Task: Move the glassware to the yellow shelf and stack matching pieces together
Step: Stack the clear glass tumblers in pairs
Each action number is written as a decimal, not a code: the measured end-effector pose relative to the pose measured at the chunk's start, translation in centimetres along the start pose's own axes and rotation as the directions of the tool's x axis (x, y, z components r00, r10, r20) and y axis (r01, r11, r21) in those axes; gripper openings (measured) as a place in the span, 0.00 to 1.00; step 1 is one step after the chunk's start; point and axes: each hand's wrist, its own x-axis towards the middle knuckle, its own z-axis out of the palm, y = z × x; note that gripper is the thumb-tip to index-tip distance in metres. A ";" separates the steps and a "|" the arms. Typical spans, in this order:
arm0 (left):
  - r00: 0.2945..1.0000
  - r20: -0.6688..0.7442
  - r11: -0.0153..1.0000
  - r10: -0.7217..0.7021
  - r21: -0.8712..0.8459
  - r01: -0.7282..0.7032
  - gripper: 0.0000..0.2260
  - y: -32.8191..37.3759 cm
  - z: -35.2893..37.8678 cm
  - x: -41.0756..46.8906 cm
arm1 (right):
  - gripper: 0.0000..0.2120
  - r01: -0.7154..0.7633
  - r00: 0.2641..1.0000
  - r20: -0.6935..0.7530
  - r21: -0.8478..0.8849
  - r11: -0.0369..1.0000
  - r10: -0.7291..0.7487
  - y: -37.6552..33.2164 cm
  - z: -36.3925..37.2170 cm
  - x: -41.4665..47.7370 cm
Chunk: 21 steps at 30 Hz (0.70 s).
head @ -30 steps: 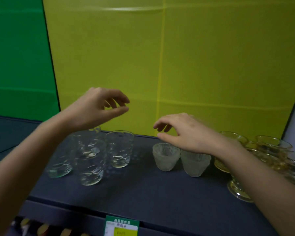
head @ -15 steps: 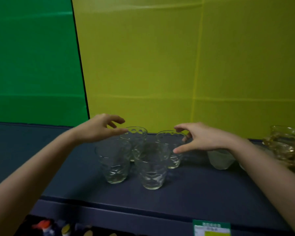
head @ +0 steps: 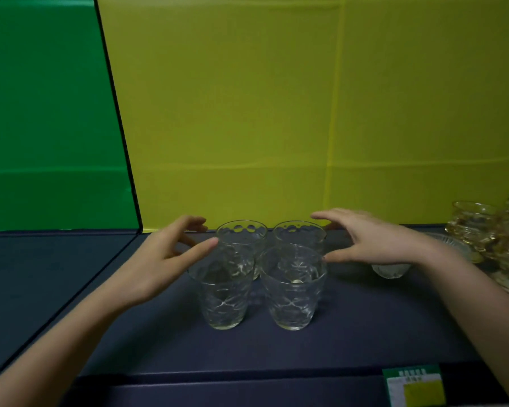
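With both hands spread wide and holding nothing, the left hand [head: 162, 259] and right hand [head: 373, 242] flank four clear tumblers [head: 293, 286] packed at centre frame on the dark shelf [head: 365, 333] before the yellow backing. Squeezing them could clink rims together or tip one; amber glassware [head: 482, 230] crowds the right edge.

You are standing at what looks like a shop display: a dark blue-grey shelf board [head: 365, 327] carries a green-and-yellow printed price label [head: 413, 387] clipped to its front edge. Above that label, four clear patterned glass tumblers [head: 293, 289] stand grouped like stock, with stacked amber glass bowls [head: 479, 227] further right. Behind the shelf hang plain yellow backing panels [head: 276, 113] and a green one [head: 47, 113].
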 end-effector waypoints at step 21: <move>0.996 -0.036 0.974 -0.077 -0.215 0.068 0.42 -0.1 3.0 -3.8 | 0.43 -0.100 0.882 -0.431 0.218 0.971 0.188 -6.8 6.4 -4.8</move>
